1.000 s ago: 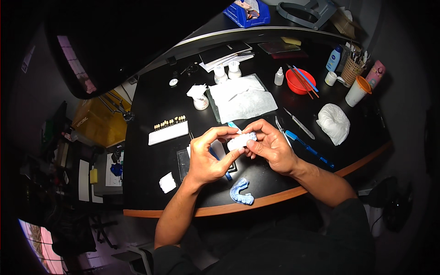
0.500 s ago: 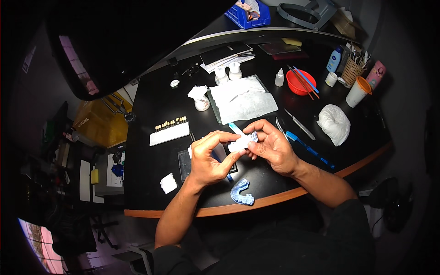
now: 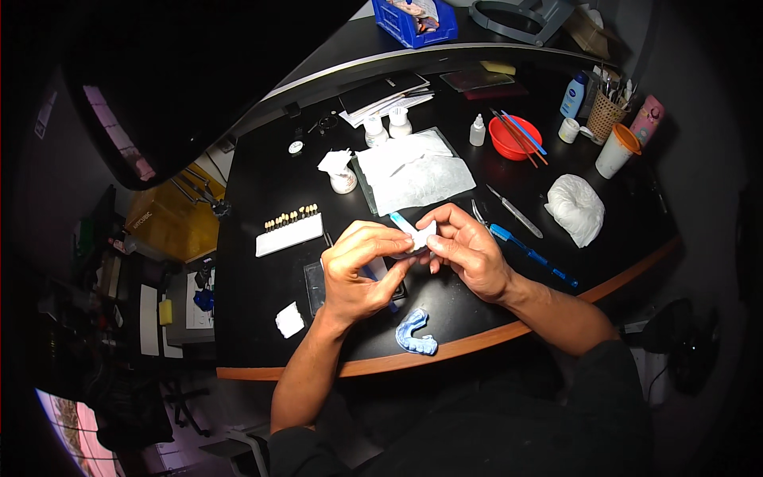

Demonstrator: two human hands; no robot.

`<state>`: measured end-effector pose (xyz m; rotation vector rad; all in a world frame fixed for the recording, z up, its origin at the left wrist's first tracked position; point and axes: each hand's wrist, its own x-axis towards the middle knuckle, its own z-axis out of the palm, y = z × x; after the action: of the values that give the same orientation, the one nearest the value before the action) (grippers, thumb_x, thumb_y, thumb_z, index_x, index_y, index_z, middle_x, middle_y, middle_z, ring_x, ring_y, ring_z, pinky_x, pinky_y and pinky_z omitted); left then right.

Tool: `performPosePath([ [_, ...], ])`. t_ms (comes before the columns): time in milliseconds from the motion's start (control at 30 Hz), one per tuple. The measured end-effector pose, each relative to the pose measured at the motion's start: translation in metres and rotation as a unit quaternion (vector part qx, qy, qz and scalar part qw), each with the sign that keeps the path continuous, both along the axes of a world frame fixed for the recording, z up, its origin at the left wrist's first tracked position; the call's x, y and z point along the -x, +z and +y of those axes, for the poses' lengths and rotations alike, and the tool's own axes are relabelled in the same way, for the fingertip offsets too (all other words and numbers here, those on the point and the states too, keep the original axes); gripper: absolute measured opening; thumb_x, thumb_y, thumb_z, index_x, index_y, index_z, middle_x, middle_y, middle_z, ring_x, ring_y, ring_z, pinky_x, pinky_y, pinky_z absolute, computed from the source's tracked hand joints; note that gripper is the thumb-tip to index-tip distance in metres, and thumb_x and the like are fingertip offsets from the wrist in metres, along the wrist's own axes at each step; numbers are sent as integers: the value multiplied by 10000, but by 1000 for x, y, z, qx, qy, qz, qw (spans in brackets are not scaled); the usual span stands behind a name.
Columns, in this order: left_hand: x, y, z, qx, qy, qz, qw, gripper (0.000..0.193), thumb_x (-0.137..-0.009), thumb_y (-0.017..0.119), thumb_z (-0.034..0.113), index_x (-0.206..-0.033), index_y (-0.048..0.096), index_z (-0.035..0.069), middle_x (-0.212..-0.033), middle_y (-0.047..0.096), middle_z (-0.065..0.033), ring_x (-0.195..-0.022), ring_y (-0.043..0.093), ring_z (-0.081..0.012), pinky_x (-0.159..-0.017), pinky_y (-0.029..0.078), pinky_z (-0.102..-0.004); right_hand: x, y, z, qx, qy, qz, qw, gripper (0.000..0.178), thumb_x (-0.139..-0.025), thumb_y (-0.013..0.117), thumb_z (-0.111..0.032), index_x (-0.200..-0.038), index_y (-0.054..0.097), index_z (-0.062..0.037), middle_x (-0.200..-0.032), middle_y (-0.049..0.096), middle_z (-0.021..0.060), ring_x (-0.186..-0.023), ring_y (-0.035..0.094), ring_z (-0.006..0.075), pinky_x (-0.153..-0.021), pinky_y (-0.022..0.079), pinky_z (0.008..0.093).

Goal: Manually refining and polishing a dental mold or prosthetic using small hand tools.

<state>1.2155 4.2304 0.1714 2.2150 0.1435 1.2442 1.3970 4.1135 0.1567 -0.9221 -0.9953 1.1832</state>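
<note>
Between the fingertips of both hands, over the front part of the table, is a small white dental cast (image 3: 424,237), partly hidden by the fingers. My left hand (image 3: 356,266) pinches it from the left with thumb and fingers. From the right, my right hand (image 3: 470,256) grips it with its thumb across the near side. A blue horseshoe-shaped dental arch (image 3: 413,334) lies near the table's front edge, below the hands. Under my left hand a dark flat box (image 3: 315,286) is partly covered. A blue-and-white strip (image 3: 400,221) shows just beyond the fingers.
Left stands a tooth shade holder (image 3: 289,236). Beyond the hands lie white sheets (image 3: 417,179); a white jar (image 3: 342,181) stands beside them. Rightward are a knife (image 3: 517,212), a blue brush (image 3: 531,254), a tissue wad (image 3: 574,211) and a red bowl (image 3: 502,145) with brushes across it.
The cast has turned in my fingers: its bluish, toothed side no longer shows, and a smooth white face does. My left fingers have closed further over it. The whole view has shifted slightly.
</note>
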Motion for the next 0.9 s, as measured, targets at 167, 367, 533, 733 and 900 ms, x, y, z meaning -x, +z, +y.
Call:
performPosePath([
  [167,1,4,-5,36,-6,13,999,263,-725,863,-50,-963,764,0,-1020,760,-171,-969,732,-246,-849,572,-329,3,-3,0,-46,-31,-52,997,255,-1043,561,-72,-1287,529,-5,-1052,645,82,-904,627,102,-766,518,247],
  [367,4,-5,-4,125,-17,-2,992,506,-791,838,-64,-1253,635,-38,-1197,712,-206,-1051,713,-207,-912,578,-312,14,-5,-2,-88,-67,-54,992,315,-976,647,43,-1261,521,3,-1188,592,98,-1129,611,132,-938,545,284],
  [533,4,-5,-4,262,-59,2,963,613,-824,810,-93,-1372,537,-57,-1256,681,-231,-1113,701,-217,-963,581,-322,17,-9,0,-118,-89,-86,985,326,-956,659,51,-1247,520,2,-1213,588,120,-1166,609,159,-973,544,302],
  [733,2,-7,-4,289,-88,-23,953,433,-827,789,-110,-1236,651,-71,-1213,698,-193,-1100,706,-228,-974,582,-324,15,-6,-3,-120,-70,-76,987,352,-926,683,25,-1241,528,0,-1224,589,122,-1182,603,174,-977,546,327],
  [900,12,-3,2,294,-102,30,950,391,-816,791,-122,-1187,680,-69,-1161,677,-143,-1077,696,-207,-959,576,-327,12,-10,-4,-88,-33,-93,991,385,-918,703,-19,-1264,536,-6,-1184,591,102,-1122,596,156,-934,538,317],
])
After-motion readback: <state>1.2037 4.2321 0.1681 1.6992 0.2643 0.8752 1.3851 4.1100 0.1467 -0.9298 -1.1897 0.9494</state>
